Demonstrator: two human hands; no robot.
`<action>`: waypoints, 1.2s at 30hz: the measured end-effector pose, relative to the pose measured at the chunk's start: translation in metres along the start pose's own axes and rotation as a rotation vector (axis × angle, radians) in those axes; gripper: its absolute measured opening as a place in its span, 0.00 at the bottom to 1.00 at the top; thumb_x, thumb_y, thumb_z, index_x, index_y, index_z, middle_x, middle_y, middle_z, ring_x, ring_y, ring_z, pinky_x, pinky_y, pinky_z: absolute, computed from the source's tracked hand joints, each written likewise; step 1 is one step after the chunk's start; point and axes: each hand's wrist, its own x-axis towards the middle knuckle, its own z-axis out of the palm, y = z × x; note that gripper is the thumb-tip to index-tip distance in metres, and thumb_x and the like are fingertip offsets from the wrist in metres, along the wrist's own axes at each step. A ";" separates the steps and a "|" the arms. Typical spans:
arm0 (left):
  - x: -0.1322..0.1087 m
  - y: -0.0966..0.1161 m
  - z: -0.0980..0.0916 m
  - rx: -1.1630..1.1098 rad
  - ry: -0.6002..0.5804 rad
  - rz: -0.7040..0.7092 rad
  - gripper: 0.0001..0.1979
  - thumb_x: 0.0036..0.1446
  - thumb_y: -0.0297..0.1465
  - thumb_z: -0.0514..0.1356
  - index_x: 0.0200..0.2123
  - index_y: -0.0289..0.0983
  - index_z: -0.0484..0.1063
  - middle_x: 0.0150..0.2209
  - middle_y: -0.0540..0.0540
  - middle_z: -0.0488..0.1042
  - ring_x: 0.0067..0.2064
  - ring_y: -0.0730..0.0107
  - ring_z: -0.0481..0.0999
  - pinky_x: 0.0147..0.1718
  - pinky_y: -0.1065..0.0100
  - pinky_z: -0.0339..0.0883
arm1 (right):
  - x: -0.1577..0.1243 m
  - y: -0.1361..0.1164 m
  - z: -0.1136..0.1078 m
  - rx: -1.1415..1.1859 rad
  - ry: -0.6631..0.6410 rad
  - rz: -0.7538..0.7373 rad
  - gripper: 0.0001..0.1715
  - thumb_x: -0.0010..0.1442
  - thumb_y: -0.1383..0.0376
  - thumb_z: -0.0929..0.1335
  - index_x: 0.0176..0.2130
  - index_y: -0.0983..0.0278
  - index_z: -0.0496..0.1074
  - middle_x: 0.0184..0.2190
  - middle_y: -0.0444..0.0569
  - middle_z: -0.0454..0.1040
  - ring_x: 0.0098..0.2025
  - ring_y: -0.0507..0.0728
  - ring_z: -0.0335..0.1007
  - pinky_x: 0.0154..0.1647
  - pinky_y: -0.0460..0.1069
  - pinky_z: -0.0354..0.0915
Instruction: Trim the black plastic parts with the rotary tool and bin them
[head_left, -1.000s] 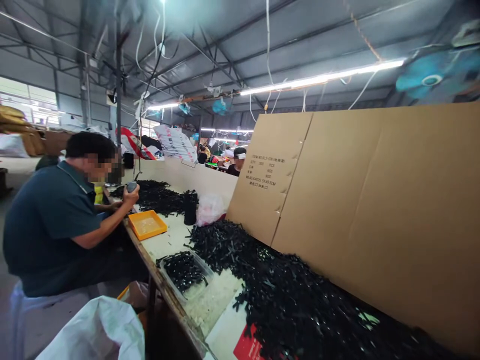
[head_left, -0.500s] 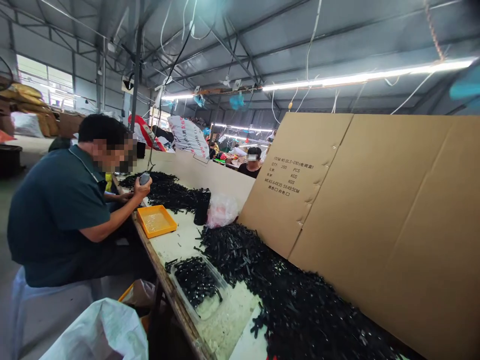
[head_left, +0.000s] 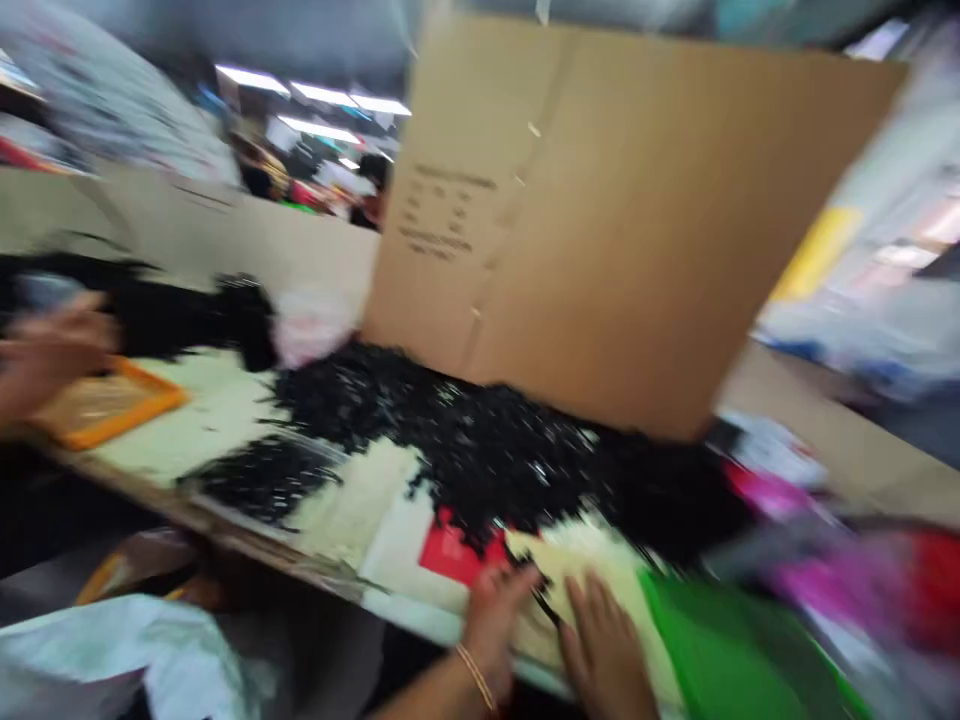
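Note:
Low in the view, my left hand (head_left: 496,618), with a thin bracelet at the wrist, is closed on a small black strip (head_left: 547,606). The strip slants down towards my right hand (head_left: 606,640), ending close to its thumb. Those fingers are stretched out over a pale yellow sheet (head_left: 637,610). Motion blur hides the exact finger contact. Just beyond my hands lies a large heap of black strips (head_left: 495,455), its near edge covering part of a red sheet (head_left: 454,548).
A tall cardboard sheet (head_left: 600,220) leans behind the heap. At left are a clear tray of black pieces (head_left: 262,480), an orange tray (head_left: 161,395) and a co-worker's hand (head_left: 64,345). A green sheet (head_left: 735,640) lies right; a white sack (head_left: 127,650) stands below the table edge.
The view has swung right and down, and the picture is blurred. Both my hands have come into view, along with the red, yellow and green sheets. The co-worker's body has left the frame.

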 end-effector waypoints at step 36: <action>-0.004 0.017 0.018 0.054 0.275 0.037 0.08 0.56 0.19 0.58 0.28 0.32 0.75 0.29 0.47 0.79 0.31 0.75 0.78 0.34 0.78 0.73 | -0.030 -0.002 -0.038 0.159 -0.199 0.330 0.31 0.66 0.57 0.63 0.65 0.59 0.54 0.68 0.56 0.35 0.68 0.66 0.32 0.65 0.63 0.47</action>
